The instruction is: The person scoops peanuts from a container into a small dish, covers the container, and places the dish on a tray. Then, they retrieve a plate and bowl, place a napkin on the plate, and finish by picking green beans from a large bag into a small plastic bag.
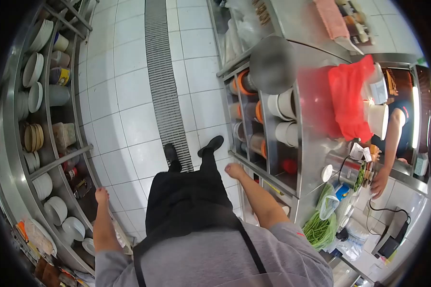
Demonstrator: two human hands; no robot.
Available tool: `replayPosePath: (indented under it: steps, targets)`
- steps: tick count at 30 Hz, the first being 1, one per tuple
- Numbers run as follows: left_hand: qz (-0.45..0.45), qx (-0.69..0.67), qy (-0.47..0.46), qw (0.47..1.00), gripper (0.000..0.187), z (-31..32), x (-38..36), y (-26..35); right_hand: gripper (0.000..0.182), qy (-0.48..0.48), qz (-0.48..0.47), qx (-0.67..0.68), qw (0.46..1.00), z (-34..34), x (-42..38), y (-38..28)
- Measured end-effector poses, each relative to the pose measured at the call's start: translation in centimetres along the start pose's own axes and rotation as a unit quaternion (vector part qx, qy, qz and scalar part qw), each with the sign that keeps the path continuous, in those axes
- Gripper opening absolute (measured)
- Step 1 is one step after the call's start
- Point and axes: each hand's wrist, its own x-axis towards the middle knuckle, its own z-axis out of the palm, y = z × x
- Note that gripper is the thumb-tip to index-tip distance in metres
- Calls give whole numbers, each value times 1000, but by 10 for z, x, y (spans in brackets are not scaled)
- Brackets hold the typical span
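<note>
My left hand (102, 195) hangs at my side with its fingers curled in, close to the edge of the steel shelf rack (84, 189). Nothing shows in it. My right hand (234, 171) is held in front of my right hip in a loose fist, also with nothing visible inside. It is nearest to the lower front of the steel counter (264, 173), apart from it. White bowls (56, 210) stand on the rack beyond my left hand. On shelves under the counter, above my right hand in the view, sit white tubs (287, 134) and orange-lidded containers (257, 145).
A floor drain grate (160, 76) runs along the tiled aisle. The counter carries a red plastic bag (352, 100), a white lid (326, 173) and bagged green vegetables (321, 229). Across it, a co-worker's hand (380, 182) reaches down. A blurred dark round shape (273, 64) overlaps the counter corner.
</note>
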Motion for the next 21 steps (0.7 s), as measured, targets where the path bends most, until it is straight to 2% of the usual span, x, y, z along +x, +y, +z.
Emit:
replayPosePath:
  steps: [1, 2, 3, 4, 5, 6, 7, 8, 9, 11, 12, 13, 15, 16, 17, 18, 19, 20, 21]
  targets:
    - [37, 55, 13, 998, 15, -3, -19, 0, 25, 37, -2, -8, 999, -4, 13, -6]
    - [72, 113, 23, 991, 14, -7, -34, -7, 25, 90, -7, 37, 995, 0, 25, -4]
    - [73, 108, 21, 991, 15, -17, -24, -45, 25, 106, 34, 147, 983, 11, 38, -4]
    - [79, 97, 23, 992, 16, -19, -8, -74, 24, 64, 129, 247, 958, 8, 46, -22]
    - [-22, 80, -7, 997, 16, -9, -22, -69, 24, 65, 124, 245, 959, 2, 57, -42]
    - [-50, 138, 8, 989, 14, 16, -32, -64, 24, 58, 200, 357, 911, -4, 66, -64]
    - [-75, 88, -23, 993, 12, 44, -33, -64, 24, 46, 275, 461, 842, -7, 75, -79]
    - [-59, 122, -73, 988, 12, 76, -33, -58, 26, 48, 289, 484, 824, -6, 84, -84]
    - [-52, 88, -137, 985, 15, 113, -26, -55, 26, 42, 295, 485, 822, -2, 91, -85]
    - [43, 153, -196, 968, 21, 196, -59, -2, 28, 70, 347, 585, 729, 9, 105, -73]
    - [142, 172, -259, 940, 21, 232, -77, 31, 35, 71, 366, 630, 682, 26, 119, -49]
    - [279, 203, -280, 896, 19, 264, -94, 60, 35, 72, 368, 630, 680, 30, 125, -39]
    - [301, 163, -356, 870, 16, 303, -151, 144, 47, 164, 389, 719, 553, 40, 138, -12]
    - [301, 169, -361, 866, 16, 312, -166, 161, 60, 180, 386, 740, 520, 48, 147, 10]
    - [293, 117, -387, 867, 15, 323, -174, 174, 60, 183, 389, 745, 510, 54, 157, 30]
    - [284, 65, -411, 864, 14, 337, -172, 178, 63, 224, 404, 756, 463, 58, 168, 51]
    - [287, 76, -418, 858, 14, 347, -162, 170, 67, 264, 418, 764, 414, 63, 178, 71]
    - [268, 79, -403, 872, 14, 347, -151, 158, 67, 266, 418, 770, 401, 66, 189, 90]
    - [251, 80, -386, 884, 13, 348, -138, 146, 69, 286, 406, 791, 358, 66, 204, 107]
